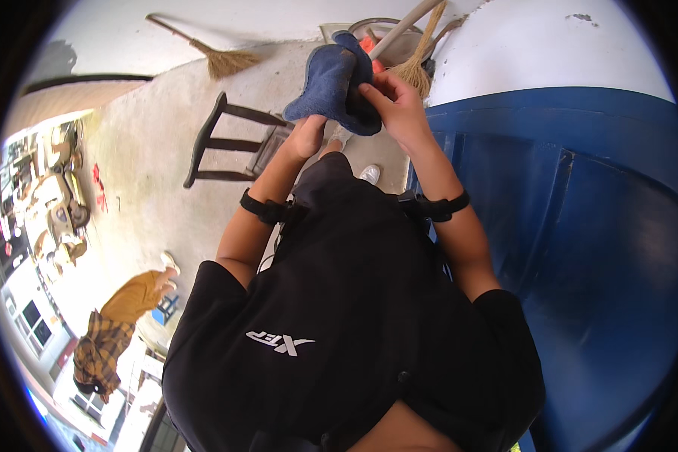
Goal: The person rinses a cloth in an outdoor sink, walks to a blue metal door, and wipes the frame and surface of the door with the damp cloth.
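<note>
A dark blue cloth [329, 76] with light brown stains hangs in folds between my two hands. My left hand [309, 134] is below it, its fingers mostly hidden under the fabric, with the cloth draped over them. At the cloth's right edge my right hand [396, 104] pinches the fabric between thumb and fingers. Both forearms wear black straps. Behind the cloth, partly covered by it, are a round metal basin [367, 24] and a straw broom [415, 70].
A dark wooden chair [206, 144] stands left of my hands, and another straw broom [226, 61] leans by the wall. A blue panelled door [616, 226] is close on my right. A person in a plaid shirt [110, 344] is at lower left near a small blue stool [164, 311].
</note>
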A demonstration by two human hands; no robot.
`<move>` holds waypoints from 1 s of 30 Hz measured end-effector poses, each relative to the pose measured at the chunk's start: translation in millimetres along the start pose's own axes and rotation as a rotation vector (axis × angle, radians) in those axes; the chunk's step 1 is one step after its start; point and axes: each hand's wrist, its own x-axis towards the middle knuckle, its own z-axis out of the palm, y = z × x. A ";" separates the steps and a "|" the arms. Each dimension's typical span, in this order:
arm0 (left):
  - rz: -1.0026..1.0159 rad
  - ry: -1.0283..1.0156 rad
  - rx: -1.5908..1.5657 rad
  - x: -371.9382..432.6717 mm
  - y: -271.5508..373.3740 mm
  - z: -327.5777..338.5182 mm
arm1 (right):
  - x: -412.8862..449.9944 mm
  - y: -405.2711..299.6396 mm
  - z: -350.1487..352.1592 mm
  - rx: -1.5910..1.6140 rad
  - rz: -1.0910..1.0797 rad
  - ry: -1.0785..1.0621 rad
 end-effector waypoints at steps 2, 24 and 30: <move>0.087 -0.042 0.317 -30.1 -3.8 -11.5 | -8.2 8.6 6.8 0.308 -0.002 -0.090; -0.804 0.363 0.614 -362.7 65.2 -125.6 | -73.9 70.0 270.3 0.456 0.613 -0.574; -0.584 0.644 0.584 -458.2 108.2 -190.6 | -113.3 82.8 406.1 0.233 0.719 -0.710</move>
